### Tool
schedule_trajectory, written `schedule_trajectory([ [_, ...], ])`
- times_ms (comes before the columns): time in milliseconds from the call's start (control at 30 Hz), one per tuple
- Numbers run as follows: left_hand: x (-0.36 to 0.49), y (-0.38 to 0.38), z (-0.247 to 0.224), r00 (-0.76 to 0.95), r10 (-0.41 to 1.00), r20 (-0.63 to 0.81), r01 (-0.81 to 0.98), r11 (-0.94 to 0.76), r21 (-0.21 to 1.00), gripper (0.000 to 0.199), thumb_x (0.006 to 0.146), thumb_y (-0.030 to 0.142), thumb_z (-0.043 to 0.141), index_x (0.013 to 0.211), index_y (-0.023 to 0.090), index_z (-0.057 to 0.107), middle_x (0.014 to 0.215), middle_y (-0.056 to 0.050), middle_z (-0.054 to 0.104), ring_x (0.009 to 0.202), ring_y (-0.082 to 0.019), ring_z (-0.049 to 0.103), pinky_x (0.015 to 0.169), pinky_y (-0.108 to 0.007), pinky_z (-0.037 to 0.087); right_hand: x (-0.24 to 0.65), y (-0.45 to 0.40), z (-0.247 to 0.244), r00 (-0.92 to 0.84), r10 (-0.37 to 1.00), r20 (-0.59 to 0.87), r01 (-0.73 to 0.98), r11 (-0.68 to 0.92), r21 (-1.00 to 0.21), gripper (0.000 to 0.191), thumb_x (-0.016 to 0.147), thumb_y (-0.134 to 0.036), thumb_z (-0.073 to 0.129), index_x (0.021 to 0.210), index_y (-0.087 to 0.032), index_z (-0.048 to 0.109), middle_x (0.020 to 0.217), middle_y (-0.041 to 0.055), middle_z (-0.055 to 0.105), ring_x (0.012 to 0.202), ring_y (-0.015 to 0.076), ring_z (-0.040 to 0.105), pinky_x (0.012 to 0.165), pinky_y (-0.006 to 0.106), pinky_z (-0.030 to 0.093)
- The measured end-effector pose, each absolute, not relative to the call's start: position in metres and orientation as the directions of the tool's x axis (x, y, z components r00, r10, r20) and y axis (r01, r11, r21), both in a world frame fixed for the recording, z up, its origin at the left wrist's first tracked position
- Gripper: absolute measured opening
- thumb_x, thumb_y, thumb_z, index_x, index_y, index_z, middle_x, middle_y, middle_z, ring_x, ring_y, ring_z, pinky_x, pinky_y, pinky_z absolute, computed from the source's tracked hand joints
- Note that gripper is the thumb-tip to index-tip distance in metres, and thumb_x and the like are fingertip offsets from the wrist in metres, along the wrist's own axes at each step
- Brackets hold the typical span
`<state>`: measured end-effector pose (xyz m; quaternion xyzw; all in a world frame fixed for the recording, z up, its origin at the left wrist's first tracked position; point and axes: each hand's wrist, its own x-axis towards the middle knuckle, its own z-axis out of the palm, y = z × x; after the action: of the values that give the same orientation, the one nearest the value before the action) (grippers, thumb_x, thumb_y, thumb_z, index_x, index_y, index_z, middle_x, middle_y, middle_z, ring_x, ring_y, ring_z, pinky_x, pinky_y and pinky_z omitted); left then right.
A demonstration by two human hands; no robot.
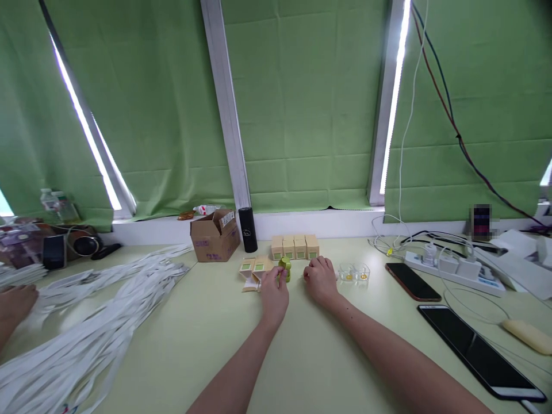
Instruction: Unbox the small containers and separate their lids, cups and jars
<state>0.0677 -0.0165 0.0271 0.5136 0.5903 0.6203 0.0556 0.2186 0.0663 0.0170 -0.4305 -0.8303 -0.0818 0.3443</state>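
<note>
Near the middle of the pale table, my left hand has its thumb and fingers pinched at a green roll-like item. Small kraft boxes with green labels lie just left of that hand, some with flaps raised. My right hand rests on the table with curled fingers; what they hold, if anything, is hidden. Beside it on the right stand small clear containers with yellow bits inside. Behind both hands is a row of several closed kraft boxes.
An open cardboard box and a black cylinder stand at the back. White straps cover the left side, near another person's hand. Right: phone, larger black device, power strip with cables.
</note>
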Motion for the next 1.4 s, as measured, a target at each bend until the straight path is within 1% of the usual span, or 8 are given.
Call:
schedule_trajectory([
  [100,0.067,-0.016,0.025,-0.414,0.666,0.621,0.649,-0.262,0.714,0.023,0.096,0.035,0.054,0.096,0.022,0.073,0.092,-0.008,0.070,0.097,-0.025,0.061,0.085,-0.038,0.050,0.221,0.065,0.016,-0.393,0.689,0.609,0.790,0.592,-0.159,0.017,0.078,-0.006,0.068,0.075,-0.020,0.077,0.088,0.0108,0.068,0.098,0.0276,0.053,0.092,0.040,0.032],
  [267,0.066,-0.015,0.023,-0.381,0.641,0.666,0.717,-0.250,0.651,0.024,0.099,0.033,0.053,0.098,0.021,0.074,0.093,-0.009,0.071,0.097,-0.025,0.062,0.086,-0.039,0.052,0.238,0.045,0.017,-0.432,0.699,0.571,0.780,0.607,-0.154,0.018,0.084,-0.008,0.063,0.090,-0.020,0.075,0.098,0.0099,0.069,0.105,0.0270,0.053,0.095,0.039,0.032],
  [467,0.069,-0.013,0.029,-0.265,0.594,0.759,0.827,-0.265,0.496,0.022,0.100,0.031,0.055,0.101,0.021,0.075,0.097,-0.009,0.075,0.103,-0.027,0.058,0.092,-0.043,0.051,0.261,0.004,0.015,-0.561,0.684,0.465,0.721,0.680,-0.131,0.014,0.083,-0.008,0.062,0.082,-0.020,0.068,0.086,0.0048,0.069,0.085,0.0197,0.059,0.078,0.031,0.035],
  [600,0.070,-0.009,0.037,-0.146,0.576,0.805,0.876,-0.303,0.375,0.022,0.101,0.026,0.054,0.101,0.023,0.076,0.112,-0.008,0.075,0.115,-0.028,0.054,0.099,-0.046,0.049,0.264,-0.007,0.019,-0.590,0.738,0.327,0.720,0.664,-0.202,0.014,0.092,-0.014,0.055,0.091,-0.020,0.067,0.095,0.0039,0.071,0.080,0.0172,0.064,0.065,0.030,0.032],
  [700,0.069,-0.005,0.040,-0.064,0.581,0.812,0.901,-0.316,0.297,0.023,0.100,0.024,0.054,0.098,0.024,0.077,0.119,-0.007,0.074,0.121,-0.028,0.051,0.102,-0.048,0.048,0.263,-0.008,0.023,-0.581,0.755,0.305,0.729,0.649,-0.216,0.014,0.093,-0.015,0.054,0.093,-0.020,0.068,0.097,0.0036,0.071,0.082,0.0173,0.066,0.063,0.029,0.030],
  [867,0.067,0.010,0.035,0.058,0.700,0.712,0.940,-0.278,0.197,0.022,0.097,0.022,0.059,0.093,0.027,0.079,0.126,-0.003,0.072,0.128,-0.031,0.045,0.105,-0.053,0.043,0.264,-0.007,0.024,-0.586,0.753,0.300,0.727,0.652,-0.217,0.015,0.093,-0.015,0.055,0.093,-0.021,0.068,0.097,0.0033,0.072,0.084,0.0171,0.067,0.063,0.029,0.030],
  [1033,0.069,0.025,0.030,0.075,0.829,0.554,0.973,-0.183,0.143,0.023,0.097,0.023,0.059,0.089,0.027,0.081,0.119,-0.004,0.073,0.134,-0.035,0.040,0.107,-0.053,0.036,0.265,-0.006,0.022,-0.585,0.753,0.301,0.726,0.652,-0.221,0.016,0.091,-0.012,0.055,0.092,-0.021,0.068,0.097,0.0026,0.072,0.085,0.0165,0.067,0.064,0.028,0.031],
  [1400,0.067,0.025,0.022,0.049,0.863,0.504,0.985,-0.126,0.120,0.029,0.097,0.020,0.054,0.082,0.022,0.078,0.110,-0.010,0.075,0.134,-0.038,0.040,0.105,-0.052,0.031,0.265,-0.005,0.024,-0.586,0.752,0.303,0.715,0.655,-0.244,0.017,0.092,-0.013,0.054,0.093,-0.021,0.069,0.097,0.0023,0.073,0.084,0.0160,0.066,0.065,0.027,0.032],
])
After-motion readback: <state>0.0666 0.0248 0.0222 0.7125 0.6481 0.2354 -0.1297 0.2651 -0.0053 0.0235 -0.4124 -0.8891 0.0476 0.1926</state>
